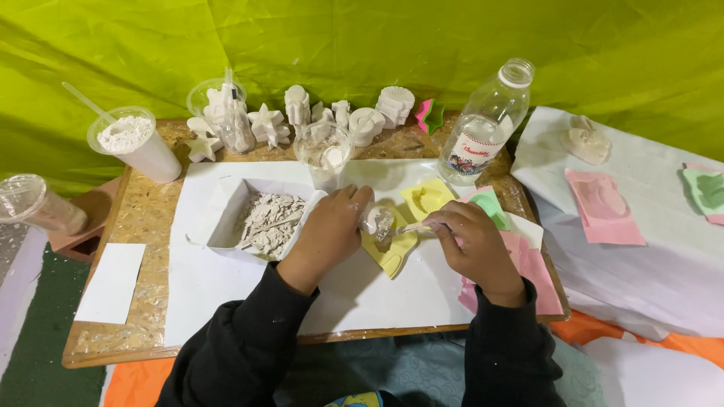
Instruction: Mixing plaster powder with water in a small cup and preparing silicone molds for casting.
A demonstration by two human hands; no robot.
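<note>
At the middle of the counter (143, 218), over the white paper sheet (377, 294), both hands work close together. Her left hand (332, 226) is curled around a small clear cup (377, 222) with white paste in it, tipped over toward the right; the fingers are closed on it from the left side. Just beside it, the right hand (471, 241) pinches a thin stick (415, 226) whose tip points left toward the cup's mouth, so its long axis runs roughly across the counter, side to side. Directly beneath the cup lies a yellow mould (396, 252), with a second yellow mould (426, 197) and a green one (490, 205) just behind, and pink moulds (539, 271) under the right wrist.

Left of the hands, touching nearly at the knuckles, sits a white box of broken plaster pieces (264, 218). Behind stand a clear tumbler (324, 154) and a plastic bottle (486, 124), near enough to crowd any reach forward. A cup of white powder (136, 143) and a row of white cast figures (332, 117) line the far edge. Open room lies toward the near edge, on the bare paper
</note>
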